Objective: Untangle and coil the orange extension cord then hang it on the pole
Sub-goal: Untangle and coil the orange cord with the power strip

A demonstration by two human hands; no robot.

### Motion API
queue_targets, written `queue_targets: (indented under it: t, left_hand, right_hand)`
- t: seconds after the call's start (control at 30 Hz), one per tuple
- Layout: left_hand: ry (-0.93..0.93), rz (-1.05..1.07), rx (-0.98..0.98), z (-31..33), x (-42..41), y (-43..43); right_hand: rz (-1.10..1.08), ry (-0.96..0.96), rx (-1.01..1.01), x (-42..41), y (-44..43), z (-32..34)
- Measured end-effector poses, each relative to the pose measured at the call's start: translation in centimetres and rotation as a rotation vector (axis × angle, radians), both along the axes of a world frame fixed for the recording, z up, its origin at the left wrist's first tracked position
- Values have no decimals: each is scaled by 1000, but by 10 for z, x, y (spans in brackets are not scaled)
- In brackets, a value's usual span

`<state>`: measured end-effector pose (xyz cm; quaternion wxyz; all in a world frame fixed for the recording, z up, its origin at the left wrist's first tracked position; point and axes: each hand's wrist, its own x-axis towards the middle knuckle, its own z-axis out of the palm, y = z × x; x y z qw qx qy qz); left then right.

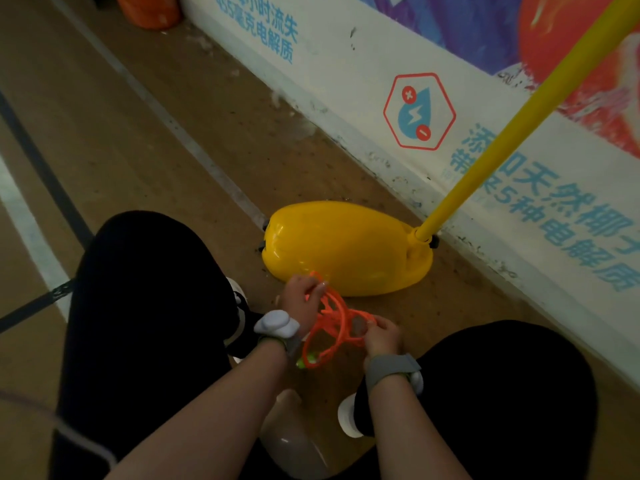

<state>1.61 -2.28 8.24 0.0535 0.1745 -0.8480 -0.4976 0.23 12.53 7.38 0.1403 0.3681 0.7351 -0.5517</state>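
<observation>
Left hand (302, 292) and right hand (381, 336) each pinched loops of the thin orange extension cord (332, 325), apparently tangled; loops are best eased apart slackly, not tugged, before hanging on the yellow plastic pole (512, 133).

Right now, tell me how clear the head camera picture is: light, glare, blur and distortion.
Head view: dim overall, the dark trousers showing no detail; bright glare streaks on the glossy yellow base; the orange cord and both hands, left hand and right hand, are slightly soft, so individual loops are hard to separate; wide-angle bending shows in the floor lines and the yellow pole.
</observation>
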Motion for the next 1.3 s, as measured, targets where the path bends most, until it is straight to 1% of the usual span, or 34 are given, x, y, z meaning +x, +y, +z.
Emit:
queue_targets:
  t: [0.03,0.07,0.17,0.2,0.23,0.3,0.33,0.43,0.5,0.6,0.63,0.67,0.7,0.73,0.77,0.8,0.83,0.9,0.93,0.97,1.03,1.07,1.1,1.13,1.17,1.2,1.23,1.27,1.3]
  left_hand:
    - [13,59,144,2,-2,0]
    - [14,120,329,7,-4,0]
    - [35,357,924,19,-15,-8]
    - [37,425,1070,19,-20,-12]
    - [28,473,1169,19,-23,-15]
    - [-18,510,1295,20,-24,-16]
    - [-36,502,1360,21,-22,-15]
    - [-21,393,1532,29,-15,-10]
    - [23,247,1595,33,-11,-10]
    - [144,71,1688,35,-10,-10]
    - [177,39,1721,35,-10,-10]
    - [211,26,1744,37,-9,-9]
    - [234,31,1745,37,-9,-8]
    - [255,30,1752,39,-9,-8]
    - [263,45,1751,40,-8,-8]
    - [256,91,1749,39,-9,-9]
    - [243,138,1737,41,-9,-10]
    - [157,229,1681,40,-11,-14]
    - [84,250,1605,41,-11,-14]
    - [-4,268,1454,42,-11,-14]
    - [-159,247,952,42,-8,-9]
    - [-204,211,706,41,-6,-6]
    - [-243,168,525,37,-3,-3]
    - [-296,128,413,29,-2,0]
    - [-367,96,342,22,1,0]
    - [-450,54,319,14,2,1]
    - [-522,26,338,7,4,1]
    - [-567,14,354,3,5,1]
    - [-567,8,331,1,6,2]
  right_hand:
    - [-19,-36,-12,0,2,-8]
    - [-18,-76,-9,1,4,-16]
    - [10,-176,-52,4,7,-13]
    - [2,-184,-82,3,7,-10]
    - [-13,-178,-97,3,6,-8]
    - [-35,-159,-111,3,3,-7]
    - [-1,-155,-84,3,1,-10]
    - [79,-179,9,7,3,-24]
    - [107,-224,19,8,8,-31]
    - [116,-295,-97,8,8,-16]
    - [162,-329,-99,8,6,-6]
    - [157,-344,-66,7,8,-2]
    - [84,-407,-77,6,7,4]
    - [27,-437,-189,9,6,2]
    - [39,-427,-176,10,5,3]
    - [-13,-492,-222,11,4,2]
    - [-24,-505,-267,12,5,-3]
    - [-44,-426,-287,12,5,-6]
    - [-62,-372,-302,12,5,-5]
    - [-70,-331,-284,11,5,-4]
    - [-63,-297,-255,9,4,-6]
    - [-23,-290,-216,9,4,-13]
    - [19,-288,-146,8,10,-35]
    - [66,-295,-55,7,19,-58]
    - [113,-322,23,7,26,-71]
    - [148,-331,89,8,31,-76]
    - [169,-334,122,10,30,-64]
    - [178,-312,149,14,23,-34]
    - [195,-279,153,17,16,-8]
